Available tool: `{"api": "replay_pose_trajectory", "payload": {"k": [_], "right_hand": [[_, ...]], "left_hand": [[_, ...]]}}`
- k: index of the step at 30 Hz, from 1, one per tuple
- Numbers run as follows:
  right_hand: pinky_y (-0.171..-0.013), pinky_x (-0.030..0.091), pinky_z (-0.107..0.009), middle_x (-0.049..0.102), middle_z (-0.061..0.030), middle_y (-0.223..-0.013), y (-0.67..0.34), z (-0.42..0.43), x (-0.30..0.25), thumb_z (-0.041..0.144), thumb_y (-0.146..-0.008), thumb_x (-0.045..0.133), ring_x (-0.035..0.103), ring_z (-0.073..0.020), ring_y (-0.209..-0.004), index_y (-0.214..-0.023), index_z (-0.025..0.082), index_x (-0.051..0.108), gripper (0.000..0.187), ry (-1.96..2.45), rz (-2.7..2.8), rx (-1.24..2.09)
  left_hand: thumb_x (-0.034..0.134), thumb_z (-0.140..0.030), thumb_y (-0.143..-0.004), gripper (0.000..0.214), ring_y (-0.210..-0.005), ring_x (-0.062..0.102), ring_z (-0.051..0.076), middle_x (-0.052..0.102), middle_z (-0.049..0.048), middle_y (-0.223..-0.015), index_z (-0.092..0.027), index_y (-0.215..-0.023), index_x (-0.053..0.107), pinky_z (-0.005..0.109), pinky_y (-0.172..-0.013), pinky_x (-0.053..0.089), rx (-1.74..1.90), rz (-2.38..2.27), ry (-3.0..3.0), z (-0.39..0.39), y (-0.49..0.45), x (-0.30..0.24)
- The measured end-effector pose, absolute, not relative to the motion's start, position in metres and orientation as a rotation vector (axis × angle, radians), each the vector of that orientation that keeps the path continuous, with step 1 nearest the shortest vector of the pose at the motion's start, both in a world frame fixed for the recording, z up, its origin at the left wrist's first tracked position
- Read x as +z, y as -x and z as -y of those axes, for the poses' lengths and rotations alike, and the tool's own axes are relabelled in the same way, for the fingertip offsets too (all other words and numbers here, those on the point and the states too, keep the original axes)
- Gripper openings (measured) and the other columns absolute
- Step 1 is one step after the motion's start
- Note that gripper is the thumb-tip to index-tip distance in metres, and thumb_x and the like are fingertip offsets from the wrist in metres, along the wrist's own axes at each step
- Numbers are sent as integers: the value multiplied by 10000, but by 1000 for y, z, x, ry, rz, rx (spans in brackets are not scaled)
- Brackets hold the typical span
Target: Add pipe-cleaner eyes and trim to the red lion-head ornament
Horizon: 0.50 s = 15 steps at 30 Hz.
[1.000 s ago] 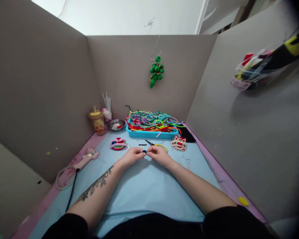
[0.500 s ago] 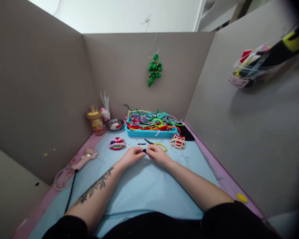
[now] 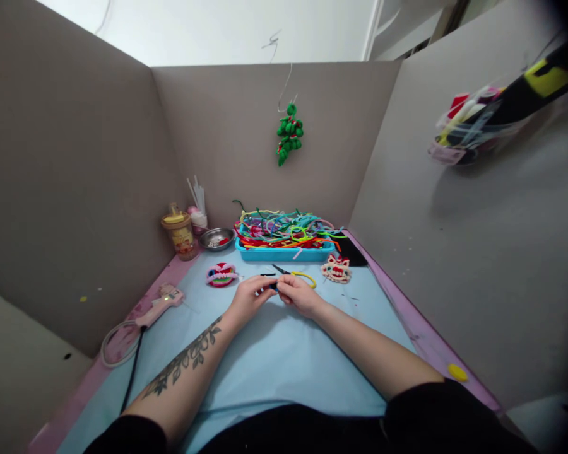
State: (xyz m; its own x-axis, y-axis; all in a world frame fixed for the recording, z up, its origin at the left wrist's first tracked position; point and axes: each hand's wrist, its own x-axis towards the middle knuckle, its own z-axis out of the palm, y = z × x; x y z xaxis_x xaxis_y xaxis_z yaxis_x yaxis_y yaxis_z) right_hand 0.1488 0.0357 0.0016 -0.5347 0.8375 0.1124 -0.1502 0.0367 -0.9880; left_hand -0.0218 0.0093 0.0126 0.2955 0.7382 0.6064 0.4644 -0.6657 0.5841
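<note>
My left hand and my right hand meet over the blue cloth. Between their fingertips is a small blue-and-black piece, mostly covered by the fingers; it looks like coiled pipe cleaner. Both hands are closed in a pinch on it. Just beyond them lie scissors with yellow handles, and a short black strip shows above the left fingers. A pink, red and green fuzzy ornament rests to the left. To the right is a cream-and-red fuzzy animal face.
Behind stands a blue tray heaped with pipe cleaners, beside a metal bowl and a lidded cup. A pink glue gun with its cord lies left. Grey partitions enclose the table; a green ornament hangs at the back.
My left fingers have shifted and turned over the blue-and-black piece, so less of it shows. The whole view has moved slightly. The things on the table stay put.
</note>
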Motion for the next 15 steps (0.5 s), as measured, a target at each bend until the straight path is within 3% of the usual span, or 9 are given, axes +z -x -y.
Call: {"api": "replay_pose_trajectory", "payload": {"k": [10,15], "right_hand": [[-421,223,-207,411,89,-444,-148,-35,1,377,-769,551,312,-61,-395,-662,195,432,243,727,1550,1582],[-443,241,-210,410,86,-471,-152,-35,9,417,-792,532,314,-63,-421,-673,193,431,273,781,1572,1402]], "left_hand": [[623,-254,-784,192,-739,592,150,677,54,-828,-198,-955,687,271,-706,460,1276,-1164,-2135,-7,19,15],[674,-298,-718,433,-777,605,164,651,63,-897,-166,-1118,577,261,-665,467,1222,-1121,-1750,-12,17,12]]}}
